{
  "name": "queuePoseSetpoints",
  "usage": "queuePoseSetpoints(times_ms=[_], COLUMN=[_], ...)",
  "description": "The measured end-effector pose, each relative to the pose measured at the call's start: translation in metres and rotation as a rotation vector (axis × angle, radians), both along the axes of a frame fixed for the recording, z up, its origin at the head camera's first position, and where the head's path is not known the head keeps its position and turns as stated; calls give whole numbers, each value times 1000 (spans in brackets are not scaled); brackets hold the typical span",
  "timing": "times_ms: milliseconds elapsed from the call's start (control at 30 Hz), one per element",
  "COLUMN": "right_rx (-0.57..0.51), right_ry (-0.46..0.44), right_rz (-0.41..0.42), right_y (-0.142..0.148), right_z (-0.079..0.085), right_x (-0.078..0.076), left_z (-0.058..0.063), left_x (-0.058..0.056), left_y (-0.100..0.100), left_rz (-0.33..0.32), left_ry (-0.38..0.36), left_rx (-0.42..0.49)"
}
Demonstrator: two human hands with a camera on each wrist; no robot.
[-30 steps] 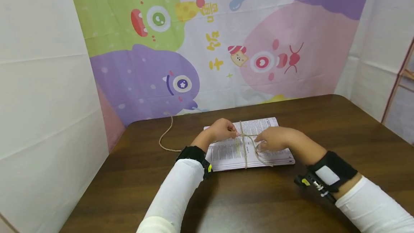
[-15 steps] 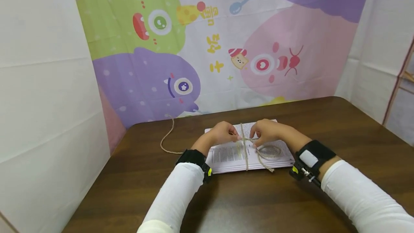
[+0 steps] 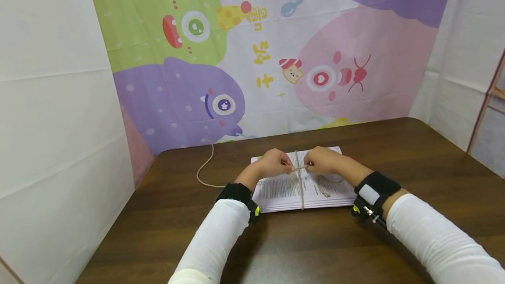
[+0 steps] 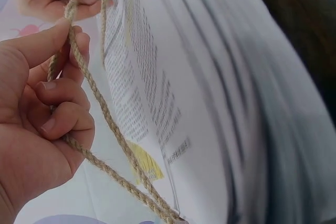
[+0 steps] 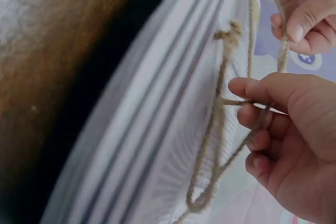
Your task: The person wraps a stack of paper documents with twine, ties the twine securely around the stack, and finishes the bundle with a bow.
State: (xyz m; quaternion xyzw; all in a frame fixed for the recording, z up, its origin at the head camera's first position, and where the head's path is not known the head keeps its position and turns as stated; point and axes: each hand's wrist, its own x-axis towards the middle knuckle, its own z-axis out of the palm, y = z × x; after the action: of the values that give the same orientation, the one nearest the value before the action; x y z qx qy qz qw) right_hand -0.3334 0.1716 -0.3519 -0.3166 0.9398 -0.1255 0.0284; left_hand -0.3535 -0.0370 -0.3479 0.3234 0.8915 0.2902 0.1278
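A stack of printed papers (image 3: 276, 193) lies on the table with rough brown twine (image 3: 302, 194) passing across it. My left hand (image 3: 275, 162) pinches the twine over the middle of the stack. In the left wrist view, thumb and forefinger of the left hand (image 4: 44, 114) meet on it, while other fingers curl round a second strand. Close by, my right hand (image 3: 323, 160) also holds twine with bent fingers. In the right wrist view, a loop and a frayed, knotted end (image 5: 229, 35) hang beside the right hand (image 5: 299, 142). The fingers partly hide the crossing.
The brown wooden table (image 3: 177, 227) extends around the stack. A loose length of twine (image 3: 200, 174) runs leftward to the table's back edge. Behind stands a cartoon-printed cloth (image 3: 268, 56), with white cloth walls (image 3: 55, 100) at the sides.
My right hand has moved left and slightly up, away from the coiled twine on the papers, and now holds a strand near the left hand. The left hand has stayed nearly still.
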Motion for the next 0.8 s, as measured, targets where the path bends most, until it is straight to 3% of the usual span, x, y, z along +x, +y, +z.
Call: queuePoseSetpoints(times_ms=[67,300,367,567,633,800], right_rx=[-14,-106,-94,32,65,112], right_ry=[13,-70,-17,270,330,378], right_rz=[6,-10,4,21,-25,-167], right_y=[2,14,16,20,26,56], right_z=[2,15,16,10,8,8], right_x=[0,1,1,1,1,-4], left_z=[0,1,1,-3,-4,-5], left_x=[0,1,1,1,1,1], left_y=[0,0,0,0,0,0], left_rz=[4,14,12,8,3,-13], left_ry=[0,-3,2,5,4,6], left_rx=[-2,2,1,15,15,3])
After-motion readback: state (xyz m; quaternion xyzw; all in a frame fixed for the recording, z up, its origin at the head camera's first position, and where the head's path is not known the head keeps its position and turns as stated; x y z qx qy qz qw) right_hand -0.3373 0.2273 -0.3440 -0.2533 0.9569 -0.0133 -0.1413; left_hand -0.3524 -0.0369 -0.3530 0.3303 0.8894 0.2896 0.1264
